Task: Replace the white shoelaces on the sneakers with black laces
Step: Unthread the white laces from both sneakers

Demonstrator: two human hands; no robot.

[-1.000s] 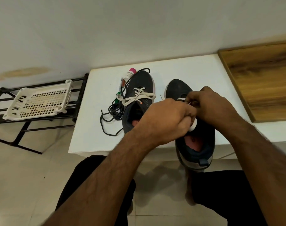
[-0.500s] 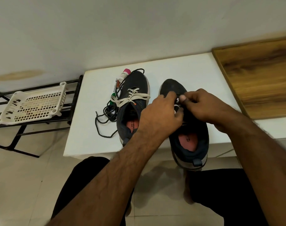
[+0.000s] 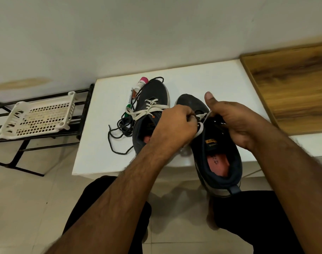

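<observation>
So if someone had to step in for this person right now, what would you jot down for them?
Left hand: pinching the white lace at the right sneaker, fingers curled.
Right hand: gripping that sneaker's far side, thumb raised.
The right sneaker hangs partly over the white table edge, its white lace mostly loosened.
Left sneaker: on the table, white lace fully tied.
Black laces: loose pile left of it, beside some markers.
Done: unlacing the right sneaker has begun.
Left: finish it, unlace the left one, thread black laces in both.

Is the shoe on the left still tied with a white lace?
Yes, the left shoe has a white lace knotted in a bow across its top, untouched by either hand.
</observation>
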